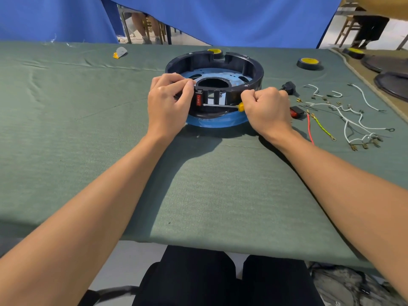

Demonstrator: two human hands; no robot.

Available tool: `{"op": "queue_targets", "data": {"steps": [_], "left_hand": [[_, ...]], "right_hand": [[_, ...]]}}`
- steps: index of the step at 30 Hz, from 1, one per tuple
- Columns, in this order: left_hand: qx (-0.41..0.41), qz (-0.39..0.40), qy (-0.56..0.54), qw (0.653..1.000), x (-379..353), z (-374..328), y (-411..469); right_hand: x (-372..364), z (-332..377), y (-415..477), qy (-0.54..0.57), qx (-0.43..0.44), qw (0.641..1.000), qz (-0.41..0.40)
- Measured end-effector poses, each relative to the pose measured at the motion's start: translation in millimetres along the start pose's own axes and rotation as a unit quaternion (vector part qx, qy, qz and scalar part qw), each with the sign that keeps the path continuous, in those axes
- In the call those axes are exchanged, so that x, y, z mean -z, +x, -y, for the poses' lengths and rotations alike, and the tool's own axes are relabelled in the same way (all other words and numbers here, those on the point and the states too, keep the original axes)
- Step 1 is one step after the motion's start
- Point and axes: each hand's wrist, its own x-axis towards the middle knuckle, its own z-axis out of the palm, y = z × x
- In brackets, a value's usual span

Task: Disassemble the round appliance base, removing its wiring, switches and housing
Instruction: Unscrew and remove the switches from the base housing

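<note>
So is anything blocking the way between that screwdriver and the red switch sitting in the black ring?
Nothing visible does. The right hand holds the screwdriver flat across the front of the housing, its tip right beside the red switch. The left hand grips the rim just above the switch, not between them.

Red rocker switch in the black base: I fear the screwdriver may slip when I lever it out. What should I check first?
1. Black round plastic base steadied: ok, left hand grips its front wall.
2. Yellow-handled screwdriver held: ok, right hand grips its handle.
3. Tip seated against red rocker switch: cannot tell.
4. Left fingers away from tip: not ok, they lie just above the switch.
5. Loose wires out of the way: ok, on green cloth right of base.
</note>
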Motion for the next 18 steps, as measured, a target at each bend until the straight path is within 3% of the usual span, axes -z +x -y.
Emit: {"op": "queue_targets", "data": {"steps": [5, 18], "left_hand": [[-0.004, -0.005, 0.007, 1.000, -1, 0, 0], [-0.021, 0.006, 0.040, 0.999, -1, 6, 0]], "right_hand": [[1, 1, 2, 0.000, -0.029, 0.999, 0.031], [4, 10, -21, -0.046, 0.008, 0.997, -0.055]]}}
